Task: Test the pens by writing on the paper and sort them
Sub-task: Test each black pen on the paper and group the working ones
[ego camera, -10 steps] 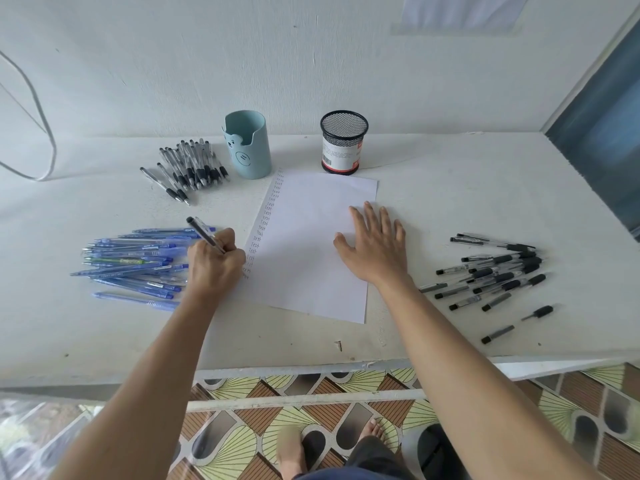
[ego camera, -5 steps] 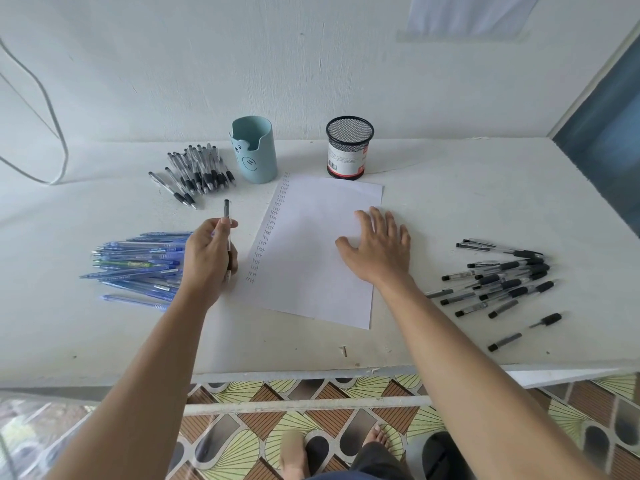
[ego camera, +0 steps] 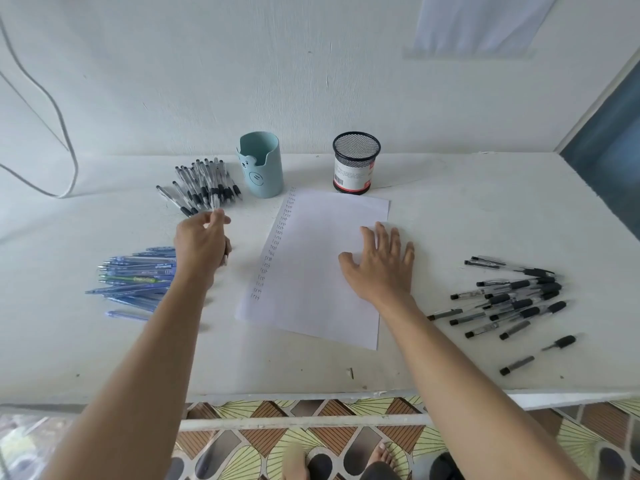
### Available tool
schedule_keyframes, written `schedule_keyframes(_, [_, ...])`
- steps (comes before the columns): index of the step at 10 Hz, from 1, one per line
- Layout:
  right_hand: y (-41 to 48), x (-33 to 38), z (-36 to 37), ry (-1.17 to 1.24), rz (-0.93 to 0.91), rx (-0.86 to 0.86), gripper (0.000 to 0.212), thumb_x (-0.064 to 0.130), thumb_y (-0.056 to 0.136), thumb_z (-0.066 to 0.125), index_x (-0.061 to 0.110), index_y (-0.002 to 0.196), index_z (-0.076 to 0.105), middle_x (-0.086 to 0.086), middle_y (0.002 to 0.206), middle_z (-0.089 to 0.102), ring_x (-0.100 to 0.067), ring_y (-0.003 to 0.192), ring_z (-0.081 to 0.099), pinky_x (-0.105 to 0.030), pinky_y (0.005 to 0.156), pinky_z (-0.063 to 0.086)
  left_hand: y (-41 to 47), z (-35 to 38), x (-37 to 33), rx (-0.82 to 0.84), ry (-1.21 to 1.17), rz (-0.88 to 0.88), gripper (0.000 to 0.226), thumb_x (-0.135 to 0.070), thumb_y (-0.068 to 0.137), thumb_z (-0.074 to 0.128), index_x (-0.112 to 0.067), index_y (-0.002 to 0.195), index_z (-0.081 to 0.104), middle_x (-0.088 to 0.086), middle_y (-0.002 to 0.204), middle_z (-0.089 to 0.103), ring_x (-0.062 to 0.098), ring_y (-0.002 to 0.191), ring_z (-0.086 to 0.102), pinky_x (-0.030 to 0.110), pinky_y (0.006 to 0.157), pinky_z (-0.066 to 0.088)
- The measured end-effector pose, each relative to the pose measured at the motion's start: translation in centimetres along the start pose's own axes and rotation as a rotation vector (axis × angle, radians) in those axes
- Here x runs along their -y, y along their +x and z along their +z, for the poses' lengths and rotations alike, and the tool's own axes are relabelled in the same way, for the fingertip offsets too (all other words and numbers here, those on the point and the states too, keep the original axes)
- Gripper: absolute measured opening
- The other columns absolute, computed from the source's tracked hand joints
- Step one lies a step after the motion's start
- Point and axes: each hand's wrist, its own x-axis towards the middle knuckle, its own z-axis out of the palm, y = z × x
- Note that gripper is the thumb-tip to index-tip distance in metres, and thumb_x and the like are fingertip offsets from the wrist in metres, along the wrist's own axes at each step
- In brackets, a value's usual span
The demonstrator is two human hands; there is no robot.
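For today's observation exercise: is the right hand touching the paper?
Touching. The head view shows the right hand lying flat on the paper, palm and fingers straddling its right edge.

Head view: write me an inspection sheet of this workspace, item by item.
Surface: white table, lightly marked.
Job's things: paper with a column of written marks down its left edge; blue pen pile at left; back pen pile at back left; black pen pile at right.
Clutter: teal holder and mesh cup behind the paper, no pens showing above either; small dark sliver near the front edge.
Grippers: left hand reaches to the back pen pile, fingertips blurred, grip unclear; right hand flat on the paper, fingers spread.
Cables: one white cable looping down the wall at left.
Surroundings: white wall with a taped sheet; patterned floor tiles below.
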Motion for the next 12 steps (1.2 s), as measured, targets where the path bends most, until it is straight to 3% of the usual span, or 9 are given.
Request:
schedule_keyframes(2, [0.0,-0.1,0.3,-0.015,-0.007,-0.039,0.065,0.05,0.094,0.034,0.024,0.152,0.024,-0.002,0.166,0.01,-0.029,0.153,0.002,-0.054,0.121,0.0,4.5,-0.3,-1.8,-0.092,0.351,0.015,0.029,-0.023,0.091,0.05,-0.004,0.081,0.068,0.014,0.064,0.065,0.028,0.065,0.056,0.035,0.068,0.047])
schedule_keyframes(3, [0.0,-0.1,0.3,-0.023,-0.01,-0.047,0.064,0.05,0.094,0.034,0.024,0.151,0.025,-0.002,0.166,0.011,-0.029,0.153,0.002,-0.054,0.121,0.0,6.5,-0.4,-2.2,-0.152,0.485,-0.035,0.015,-0.014,0.09,0.051,-0.007,0.077,0.054,0.017,0.089,0.06,0.033,0.091,0.05,0.039,0.08,0.041])
schedule_keyframes(5, [0.0,0.0,0.4,-0.024,-0.004,-0.046,0.065,0.051,0.094,0.034,0.025,0.152,0.024,-0.002,0.166,0.011,-0.028,0.153,0.002,-0.053,0.121,0.0,8.0,-0.4,-1.7,-0.115,0.6,-0.085,0.04,-0.016,0.096,0.049,0.005,0.128,0.056,0.024,0.14,0.045,0.039,0.121,0.051,0.044,0.104,0.04])
schedule_keyframes(7, [0.0,0.0,0.3,-0.02,0.0,-0.033,0.065,0.051,0.094,0.035,0.025,0.152,0.023,-0.001,0.166,0.01,-0.028,0.153,0.001,-0.053,0.121,-0.001,5.3,0.6,-1.6,-0.15,0.603,0.07,0.045,-0.024,0.095,0.052,-0.011,0.139,0.053,0.015,0.142,0.043,0.037,0.129,0.044,0.048,0.103,0.041])
schedule_keyframes(8, [0.0,-0.1,0.0,0.014,0.007,-0.005,0.065,0.05,0.094,0.036,0.025,0.153,0.023,0.0,0.166,0.009,-0.026,0.153,0.0,-0.052,0.121,-0.003,1.4,3.1,-1.0,0.0,0.585,0.35,0.035,-0.02,0.093,0.06,-0.013,0.126,0.066,0.016,0.134,0.053,0.034,0.127,0.045,0.041,0.105,0.035])
schedule_keyframes(9, [0.3,-0.5,-0.6,0.071,0.003,0.057,0.063,0.047,0.095,0.039,0.028,0.153,0.023,0.002,0.167,0.005,-0.024,0.153,-0.004,-0.05,0.122,-0.006,-2.5,5.8,0.4,0.296,0.71,0.545,0.039,-0.034,0.096,0.057,-0.021,0.133,0.063,0.007,0.143,0.052,0.028,0.137,0.038,0.042,0.11,0.026])
schedule_keyframes(10, [0.5,-1.4,-1.4,0.181,-0.027,0.139,0.056,0.04,0.097,0.043,0.03,0.15,0.03,0.005,0.167,0.008,-0.021,0.154,-0.003,-0.045,0.122,-0.007,-4.5,7.1,1.7,0.465,0.814,0.588,0.064,-0.055,0.091,0.033,-0.027,0.145,0.051,0.0,0.155,0.043,0.024,0.148,0.025,0.041,0.117,0.016])
schedule_keyframes(11, [0.2,-3.2,-2.6,0.363,-0.123,0.052,0.043,0.031,0.094,0.048,0.022,0.136,0.054,-0.001,0.152,0.043,-0.022,0.146,0.029,-0.033,0.117,0.016,-5.0,7.2,2.4,0.465,0.855,0.629,0.077,-0.061,0.084,0.017,-0.027,0.146,0.048,0.0,0.156,0.041,0.024,0.148,0.026,0.04,0.117,0.017])
schedule_keyframes(12, [-0.2,-6.0,-4.2,0.289,-0.126,-0.121,0.036,0.023,0.087,0.049,0.019,0.118,0.068,0.0,0.126,0.066,-0.025,0.123,0.054,-0.034,0.103,0.037,-4.8,7.3,2.5,0.452,0.867,0.633,0.076,-0.061,0.085,0.018,-0.027,0.145,0.049,-0.001,0.155,0.042,0.023,0.147,0.027,0.039,0.117,0.017])
